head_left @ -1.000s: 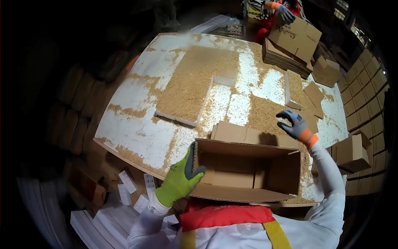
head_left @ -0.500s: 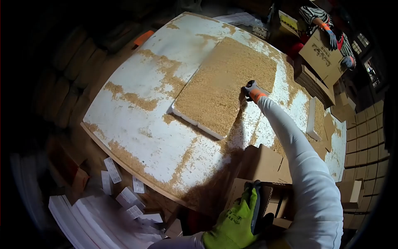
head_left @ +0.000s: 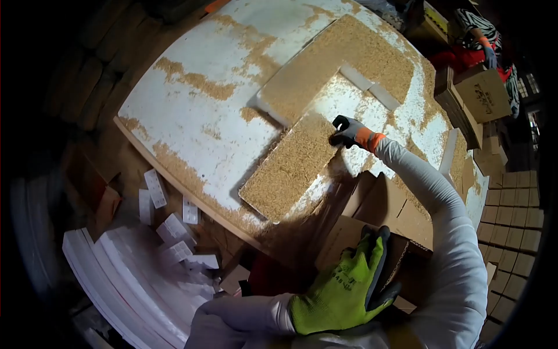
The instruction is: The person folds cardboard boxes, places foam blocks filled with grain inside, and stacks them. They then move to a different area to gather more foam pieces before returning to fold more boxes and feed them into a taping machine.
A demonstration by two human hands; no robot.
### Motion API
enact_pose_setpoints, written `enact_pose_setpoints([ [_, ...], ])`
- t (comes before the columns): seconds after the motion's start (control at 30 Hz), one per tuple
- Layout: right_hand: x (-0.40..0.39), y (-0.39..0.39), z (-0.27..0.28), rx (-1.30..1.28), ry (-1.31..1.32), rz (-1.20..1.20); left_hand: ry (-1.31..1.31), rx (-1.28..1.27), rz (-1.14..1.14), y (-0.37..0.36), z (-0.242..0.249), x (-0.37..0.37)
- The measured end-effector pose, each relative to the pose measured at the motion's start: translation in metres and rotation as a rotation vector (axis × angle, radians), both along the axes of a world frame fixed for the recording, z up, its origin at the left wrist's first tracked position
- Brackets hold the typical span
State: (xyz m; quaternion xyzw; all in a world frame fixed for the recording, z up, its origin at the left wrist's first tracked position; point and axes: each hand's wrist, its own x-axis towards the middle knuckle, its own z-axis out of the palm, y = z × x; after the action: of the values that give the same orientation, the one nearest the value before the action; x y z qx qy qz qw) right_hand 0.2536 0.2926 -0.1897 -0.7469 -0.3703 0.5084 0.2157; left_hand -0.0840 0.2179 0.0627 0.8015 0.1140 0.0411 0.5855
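Observation:
My right hand (head_left: 347, 132), in a grey-black glove with an orange cuff, is closed on the far right edge of a rectangular tray (head_left: 290, 168) heaped with wood shavings. This tray lies on the white tabletop, at an angle in front of the larger block of shavings-covered trays (head_left: 349, 43). A bare patch shows white beside that block. My left hand (head_left: 343, 279), in a green glove with dark palm, has its fingers stretched and thumb apart, against the side of an open cardboard box (head_left: 337, 238). The box's inside is mostly hidden.
Shavings lie scattered over the white table (head_left: 197, 128). White foam-like sheets (head_left: 128, 279) and small white blocks (head_left: 174, 230) sit at lower left. Stacked cartons (head_left: 511, 221) line the right. At upper right a co-worker's gloved hand (head_left: 490, 57) is near a flat carton (head_left: 482, 93).
One shavings-filled tray has come away from the larger block and moved toward me with my right hand. My left hand has shifted slightly. The view has tilted, and the co-worker's carton sits lower.

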Motion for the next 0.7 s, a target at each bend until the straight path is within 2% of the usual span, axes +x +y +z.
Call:
enact_pose_setpoints([
  [0.07, -0.027, -0.003, -0.031, 0.120, -0.107, 0.234, -0.045, 0.022, 0.051, -0.002, -0.003, -0.004],
  [0.1, -0.054, -0.010, -0.026, 0.206, -0.145, 0.126, -0.051, 0.016, 0.065, -0.003, -0.004, -0.006],
  [0.13, -0.075, -0.016, -0.019, 0.297, -0.588, 0.221, -0.062, 0.011, 0.075, -0.004, -0.006, -0.008],
  [0.17, -0.066, -0.004, -0.032, 0.207, -0.245, 0.159, -0.050, 0.010, 0.079, -0.004, -0.006, -0.011],
  [0.23, -0.065, 0.009, 0.000, 0.036, 0.339, -0.041, -0.045, 0.015, 0.078, -0.004, -0.005, -0.013],
  [0.27, -0.070, 0.014, 0.016, -0.013, 0.162, 0.022, -0.047, 0.029, 0.086, -0.004, -0.006, -0.012],
  [0.4, -0.079, 0.009, 0.012, -0.064, -0.127, 0.287, -0.045, 0.055, 0.107, -0.006, -0.003, -0.014],
  [0.47, -0.083, 0.001, 0.022, -0.097, -0.046, 0.158, -0.116, 0.074, 0.170, -0.011, -0.008, -0.016],
  [0.63, -0.090, -0.031, 0.045, 0.080, 0.109, -0.101, -0.143, 0.082, 0.200, -0.018, -0.002, -0.015],
  [0.7, -0.076, -0.044, 0.071, 0.286, -0.005, -0.177, -0.079, 0.106, 0.147, -0.017, 0.000, -0.013],
])
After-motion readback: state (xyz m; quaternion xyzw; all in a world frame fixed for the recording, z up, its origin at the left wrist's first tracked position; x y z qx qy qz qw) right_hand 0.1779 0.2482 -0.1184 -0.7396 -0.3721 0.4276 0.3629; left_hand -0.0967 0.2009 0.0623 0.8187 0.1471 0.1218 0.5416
